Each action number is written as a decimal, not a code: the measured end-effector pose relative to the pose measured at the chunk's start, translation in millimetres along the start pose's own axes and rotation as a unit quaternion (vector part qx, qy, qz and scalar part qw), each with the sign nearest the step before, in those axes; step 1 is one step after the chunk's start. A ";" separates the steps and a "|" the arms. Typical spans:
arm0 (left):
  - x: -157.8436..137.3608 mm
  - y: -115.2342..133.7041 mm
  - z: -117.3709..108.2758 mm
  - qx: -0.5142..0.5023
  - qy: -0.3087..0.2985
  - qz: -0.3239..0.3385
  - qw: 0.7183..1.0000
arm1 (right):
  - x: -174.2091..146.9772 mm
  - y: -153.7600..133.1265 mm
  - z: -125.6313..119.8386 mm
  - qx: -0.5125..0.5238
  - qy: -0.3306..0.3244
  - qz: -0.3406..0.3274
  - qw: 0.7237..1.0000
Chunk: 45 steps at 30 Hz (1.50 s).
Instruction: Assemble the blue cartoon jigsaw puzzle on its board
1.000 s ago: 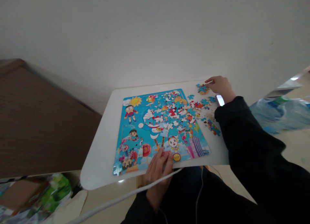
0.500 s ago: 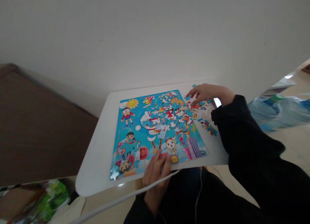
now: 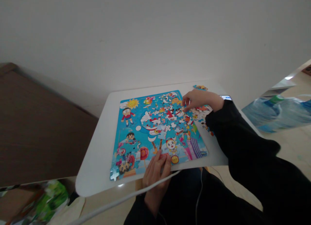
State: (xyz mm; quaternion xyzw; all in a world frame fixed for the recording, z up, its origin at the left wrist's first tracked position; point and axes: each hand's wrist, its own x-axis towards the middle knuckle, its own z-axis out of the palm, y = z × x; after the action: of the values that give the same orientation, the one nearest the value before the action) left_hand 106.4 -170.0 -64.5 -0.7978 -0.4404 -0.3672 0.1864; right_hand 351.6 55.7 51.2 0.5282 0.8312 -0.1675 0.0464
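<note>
1 hand (image 3: pixel 199 98) (right) moved to the puzzle (image 3: pixel 143 140).

Your square blue cartoon jigsaw board (image 3: pixel 130 136) lies on the white, round-cornered desk (image 3: pixel 93 160). Your left hand (image 3: pixel 156 169) is on the board's near edge, your right hand (image 3: pixel 195 99) at its right edge. Multicoloured loose puzzle pieces (image 3: pixel 200 87) and the lit rectangular phone (image 3: pixel 226 97) lie right of the board; the pale flat wall (image 3: pixel 145 46) stands behind it.

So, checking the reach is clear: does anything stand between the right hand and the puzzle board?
Nothing visible does: the right hand is at the right edge of the puzzle board, and the left hand rests apart, at the near edge.
</note>
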 end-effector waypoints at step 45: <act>7.3 3.6 -2.8 -0.010 0.002 -0.009 1.000 | -5.1 -36.9 7.9 -0.052 -0.053 -0.040 0.996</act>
State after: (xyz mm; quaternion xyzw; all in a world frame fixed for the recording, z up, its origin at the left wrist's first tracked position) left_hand 110.7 -169.6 -57.1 -0.7947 -0.4438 -0.3749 0.1761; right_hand 320.1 34.4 53.6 0.4818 0.8556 -0.1537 0.1109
